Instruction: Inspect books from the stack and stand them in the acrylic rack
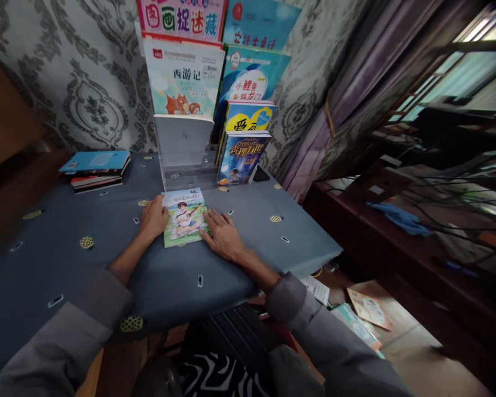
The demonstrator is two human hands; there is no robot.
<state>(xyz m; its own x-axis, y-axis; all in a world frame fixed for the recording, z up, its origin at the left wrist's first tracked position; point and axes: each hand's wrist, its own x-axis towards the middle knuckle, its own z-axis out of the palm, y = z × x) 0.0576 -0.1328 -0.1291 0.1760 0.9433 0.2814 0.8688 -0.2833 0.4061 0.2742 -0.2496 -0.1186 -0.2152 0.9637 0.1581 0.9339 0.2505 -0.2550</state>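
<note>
A thin paperback book (184, 218) lies face up on the cloth-covered table, its cover showing a figure playing a guitar on grass. My left hand (152, 219) is at its left edge, fingers bent and thumb against the cover's side, gripping that edge. On the opposite side, my right hand (224, 234) rests flat with fingers stretched out, touching the book's right edge. Just behind the book stands a clear display rack (186, 179) with several children's books in two columns. A dark blue book (243, 160) fills its lower right slot; a pale book (184, 140) stands at lower left.
Several stacked books (97, 162) lie at the table's back left. A dark phone-like object (262, 173) is beside the rack. The table's right corner (334, 251) overhangs a floor with scattered books (370, 309). A purple curtain (347, 82) and a cluttered brown bench (355, 237) are at right.
</note>
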